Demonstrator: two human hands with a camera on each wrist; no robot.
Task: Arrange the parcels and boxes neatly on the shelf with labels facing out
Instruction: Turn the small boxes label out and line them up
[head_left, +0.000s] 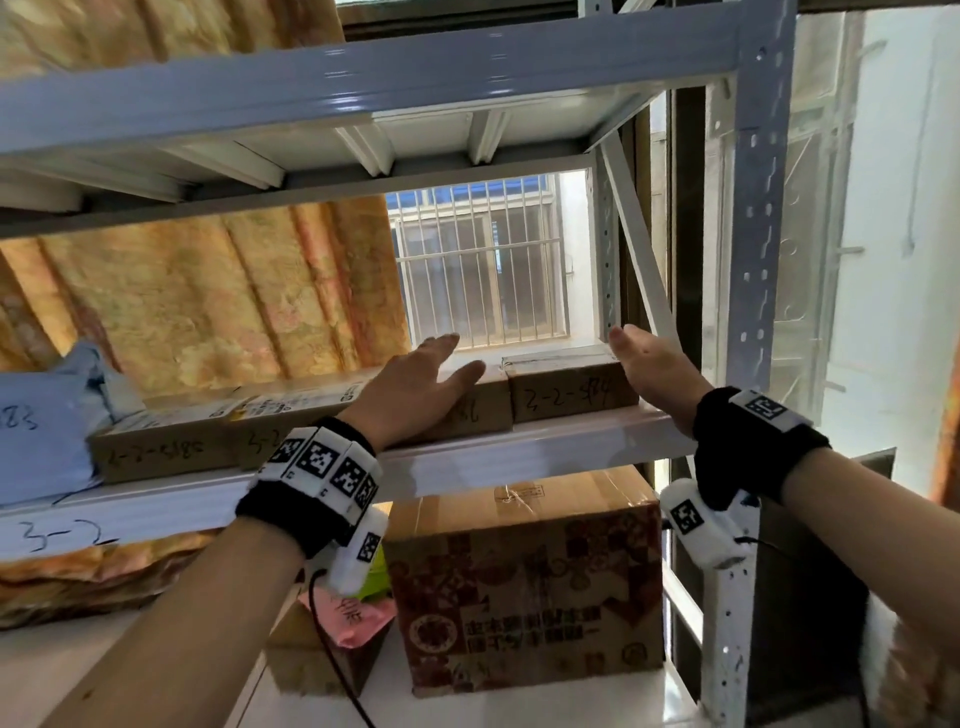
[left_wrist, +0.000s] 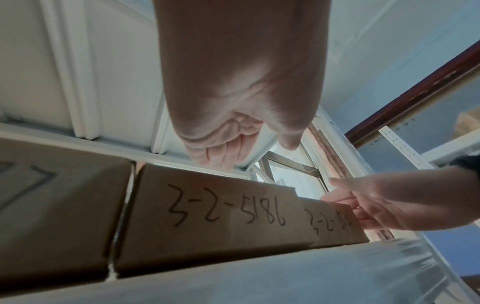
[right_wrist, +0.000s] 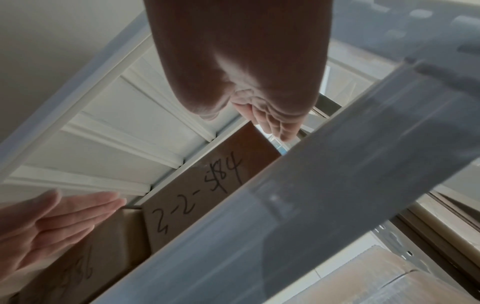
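Observation:
Several flat cardboard boxes stand in a row on the white shelf (head_left: 545, 447), their handwritten codes facing out. My left hand (head_left: 431, 369) is flat, fingers straight, over the top of the box marked 3-2-5186 (head_left: 483, 413) (left_wrist: 221, 205); I cannot tell if it touches. My right hand (head_left: 649, 364) is flat against the right end of the box marked 3-2-5184 (head_left: 571, 397) (right_wrist: 202, 185), the last in the row. In the left wrist view the right hand (left_wrist: 376, 201) lies alongside that box (left_wrist: 335, 224). Further left sit the box 3-2-5185 (head_left: 161, 457) and a blue parcel (head_left: 41, 421).
The shelf's grey upright (head_left: 753, 260) and a white diagonal brace (head_left: 636, 249) stand close to my right hand. Below, a large printed carton (head_left: 524, 587) and a pink parcel (head_left: 353, 618) sit on the lower shelf. A barred window (head_left: 483, 270) and an orange curtain (head_left: 208, 296) lie behind.

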